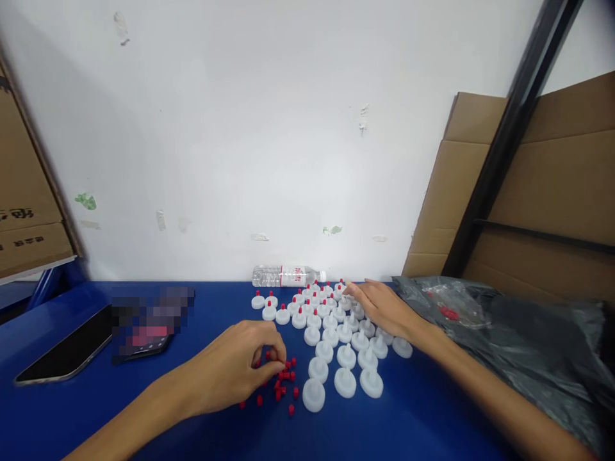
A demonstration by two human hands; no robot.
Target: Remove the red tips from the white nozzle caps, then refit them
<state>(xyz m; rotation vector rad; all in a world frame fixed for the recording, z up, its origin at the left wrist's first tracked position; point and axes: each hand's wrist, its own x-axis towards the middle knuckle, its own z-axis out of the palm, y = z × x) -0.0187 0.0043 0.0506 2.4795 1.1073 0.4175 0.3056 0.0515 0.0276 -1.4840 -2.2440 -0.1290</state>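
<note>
My left hand (pixel 247 358) is closed in a pinch over a loose pile of small red caps (pixel 283 376). Its fingertips hide whatever may be between them. To the right stand many round white nozzle lids (pixel 345 382), cone side up. Those at the back carry red tips, such as this red-tipped lid (pixel 282 314); the nearer ones have bare white nozzles. My right hand (pixel 382 304) reaches over the back right of the group, fingers stretched out and fingertips beside the rear lids. It covers some lids, and I see nothing held in it.
A clear plastic bottle (pixel 288 276) lies against the wall behind the lids. A phone (pixel 67 349) and a partly blurred item (pixel 154 326) lie at left. Dark grey plastic (pixel 519 358) covers the right side, with a clear bag (pixel 456 308) of red pieces on it.
</note>
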